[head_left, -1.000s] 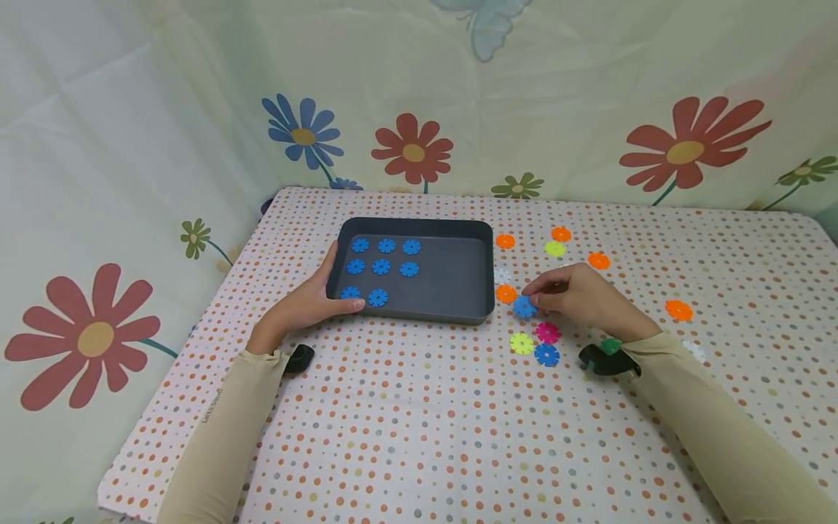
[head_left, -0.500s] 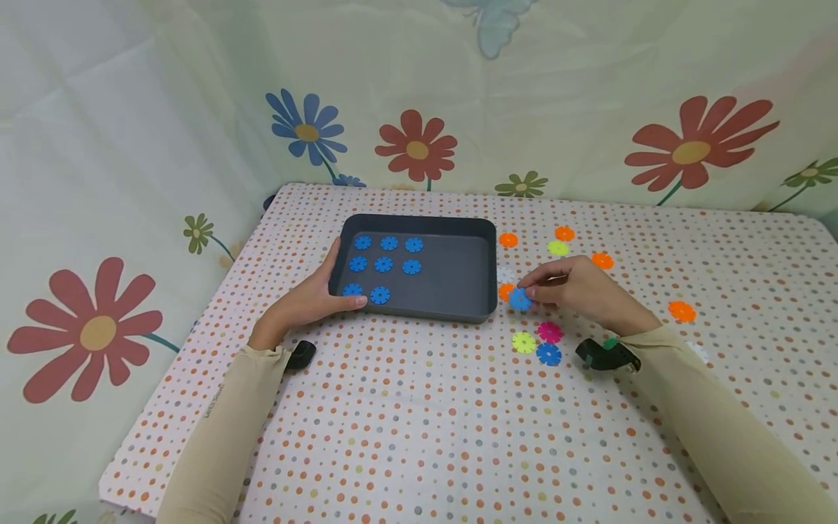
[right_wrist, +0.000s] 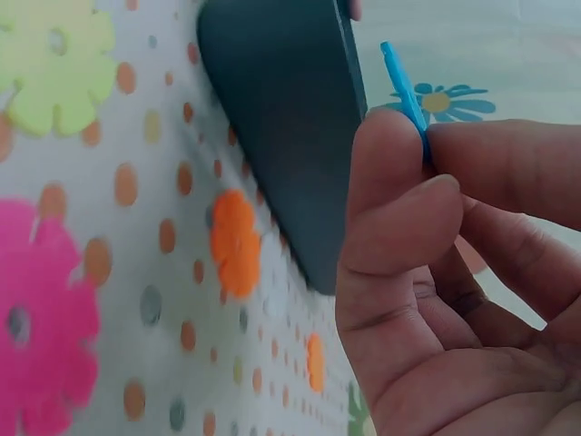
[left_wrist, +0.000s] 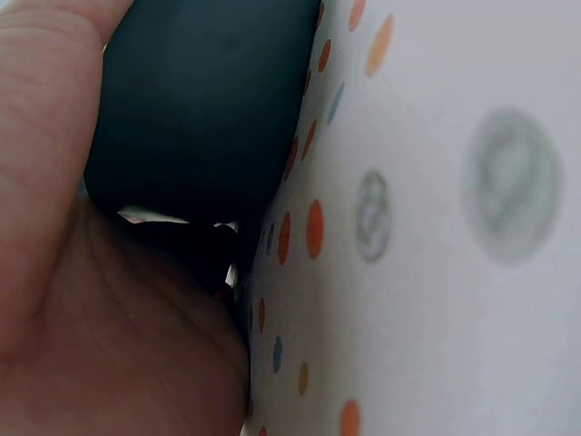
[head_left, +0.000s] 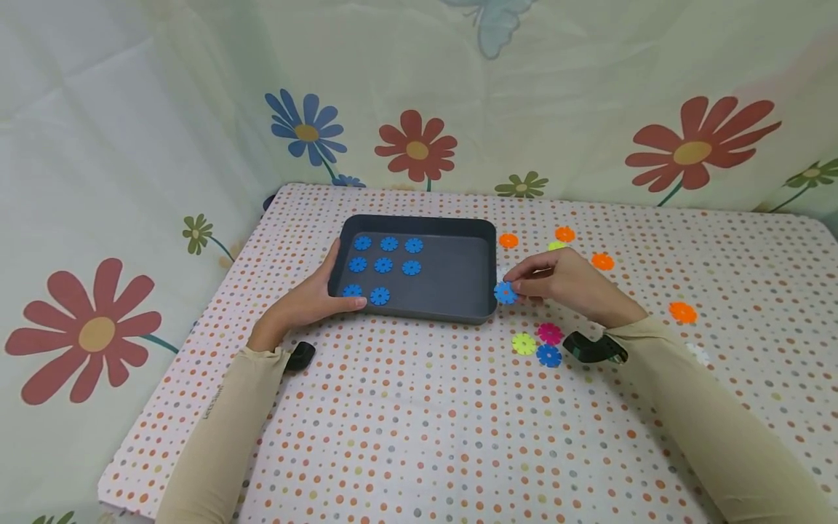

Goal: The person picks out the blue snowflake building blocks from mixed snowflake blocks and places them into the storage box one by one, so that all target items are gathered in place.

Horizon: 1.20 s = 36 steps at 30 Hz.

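A dark grey baking tray (head_left: 452, 280) lies on the table with several blue notched plastic discs (head_left: 382, 265) in rows over its left half. My left hand (head_left: 304, 302) grips the tray's left end, thumb over the near corner and fingers along the outer wall. In the left wrist view the palm sits close against the dark wall (left_wrist: 204, 100). Between thumb and index finger, my right hand (head_left: 563, 284) pinches one blue disc (head_left: 505, 292) by its edge, right at the tray's right rim. That disc (right_wrist: 406, 89) appears edge-on in the right wrist view, raised off the table.
Right of the tray lie loose discs: a pink one (head_left: 550, 333), a yellow one (head_left: 523, 343), a blue one (head_left: 548, 355) and several orange ones (head_left: 602, 261). A white disc (head_left: 697, 354) is partly behind the right sleeve. A flowered curtain (head_left: 563, 87) hangs behind the table.
My right hand has lifted the blue disc and carried it left from among the loose discs to the tray's right rim. The left hand stays on the tray.
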### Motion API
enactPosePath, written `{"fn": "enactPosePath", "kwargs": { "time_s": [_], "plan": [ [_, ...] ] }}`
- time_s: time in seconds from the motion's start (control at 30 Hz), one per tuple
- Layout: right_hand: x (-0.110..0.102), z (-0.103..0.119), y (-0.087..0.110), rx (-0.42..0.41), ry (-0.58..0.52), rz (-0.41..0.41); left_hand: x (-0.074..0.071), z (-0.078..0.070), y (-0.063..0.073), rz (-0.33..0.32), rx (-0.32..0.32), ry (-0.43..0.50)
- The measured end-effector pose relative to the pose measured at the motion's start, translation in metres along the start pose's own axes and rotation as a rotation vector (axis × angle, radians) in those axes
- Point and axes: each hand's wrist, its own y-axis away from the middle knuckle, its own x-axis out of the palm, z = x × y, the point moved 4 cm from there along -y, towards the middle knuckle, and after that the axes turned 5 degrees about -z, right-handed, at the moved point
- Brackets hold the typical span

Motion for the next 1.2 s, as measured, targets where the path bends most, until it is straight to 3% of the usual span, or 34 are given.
{"fn": "enactPosePath", "kwargs": {
  "time_s": [1.2],
  "plan": [
    [0.053,0.047,-0.042,-0.135,-0.124,0.082,0.000,-0.001,-0.001,0.001,-0.003,-0.009]
  ]
}}
